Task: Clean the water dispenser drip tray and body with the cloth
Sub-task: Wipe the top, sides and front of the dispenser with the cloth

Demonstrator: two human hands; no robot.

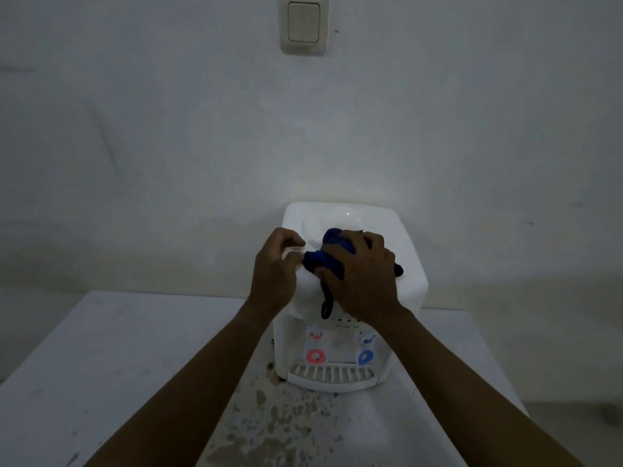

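Dim white wall (135, 129) fills the background, with a cream light switch (304, 25) high up. Below it we see a white tabletop (101, 348), spotted with brown stains (269, 416) near its front edge. Our left hand (274, 271) sits with curled fingers on the top left corner of the water dispenser (411, 264); we cannot tell whether it grips. The dispenser stands at the tabletop's far edge, close to the wall. Just to the right, touching the left thumb, the bunched blue cloth (332, 244) lies on the dispenser's top, clamped under our right hand (364, 281), and a loop of it hangs down the front. Lower down are the red tap (316, 356), the blue tap (364, 357) and the slotted drip tray (332, 374).
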